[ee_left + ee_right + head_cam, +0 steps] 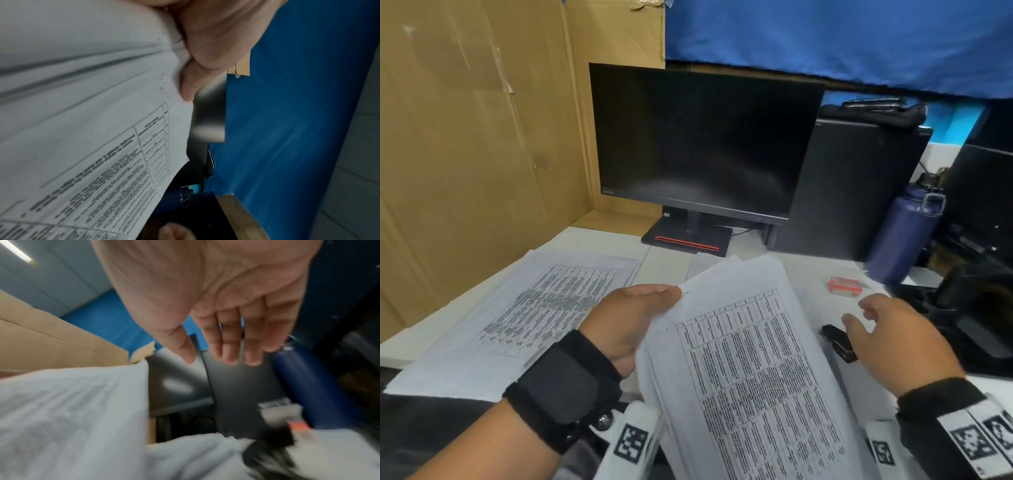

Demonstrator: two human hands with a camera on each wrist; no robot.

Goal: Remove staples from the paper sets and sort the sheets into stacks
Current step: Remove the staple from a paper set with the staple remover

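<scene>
My left hand (pixel 640 308) grips the upper left corner of a thick set of printed sheets (pixel 753 377), lifted and tilted over the desk; in the left wrist view the thumb (pixel 191 84) presses on that paper set (pixel 92 146). My right hand (pixel 887 329) hovers open to the right of the set, fingers relaxed, holding nothing, just above a black staple remover (pixel 839 341) on the desk. The right wrist view shows the right hand (pixel 224 344) open, with the blurred black staple remover (pixel 271 449) below. A flat stack of printed sheets (pixel 530 308) lies at the left.
A dark monitor (pixel 698 144) stands at the back on the white desk (pixel 808 270), a black computer case (pixel 852 188) to its right. A blue bottle (pixel 904 233) and a small red staple box (pixel 846 286) sit at right. A cardboard wall (pixel 465 137) borders the left.
</scene>
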